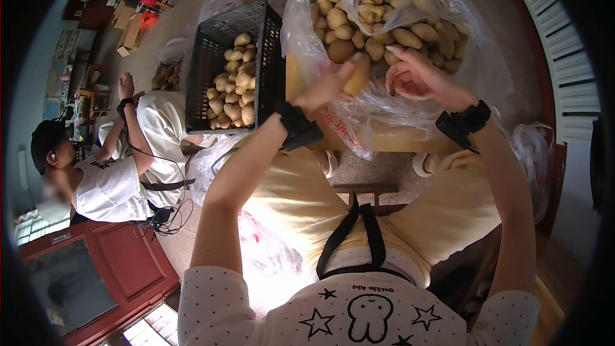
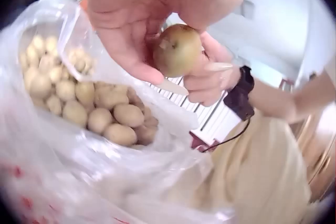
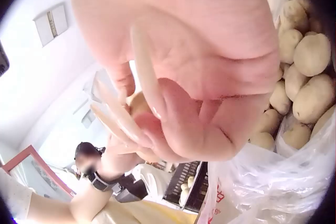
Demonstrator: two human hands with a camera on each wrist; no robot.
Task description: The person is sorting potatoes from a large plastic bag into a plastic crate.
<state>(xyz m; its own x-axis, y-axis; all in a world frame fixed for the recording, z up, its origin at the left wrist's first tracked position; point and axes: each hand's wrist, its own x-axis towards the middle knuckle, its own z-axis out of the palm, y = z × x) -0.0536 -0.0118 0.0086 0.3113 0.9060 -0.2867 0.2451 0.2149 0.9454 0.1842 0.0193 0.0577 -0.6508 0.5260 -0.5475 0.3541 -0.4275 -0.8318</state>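
Observation:
My left hand (image 1: 327, 86) grips a yellowish potato (image 2: 178, 50) at the near edge of a clear plastic bag (image 1: 301, 25). Thumb and fingers hold the potato's sides, and a brown mark shows on its skin in the left wrist view. Just to the right, my right hand (image 1: 426, 80) hovers over the bag's near rim with curled fingers (image 3: 181, 119) and nothing in its palm. Long pale nails show on it in the right wrist view. Between and beyond the hands, many loose potatoes (image 1: 410, 37) fill the bag.
Left of the bag stands a black plastic crate (image 1: 269, 32) with potatoes in it. A yellow wooden tabletop (image 1: 397, 140) lies under the bag. A person (image 1: 109, 179) in a cap sits at the left, beside another bag of potatoes (image 1: 166, 77).

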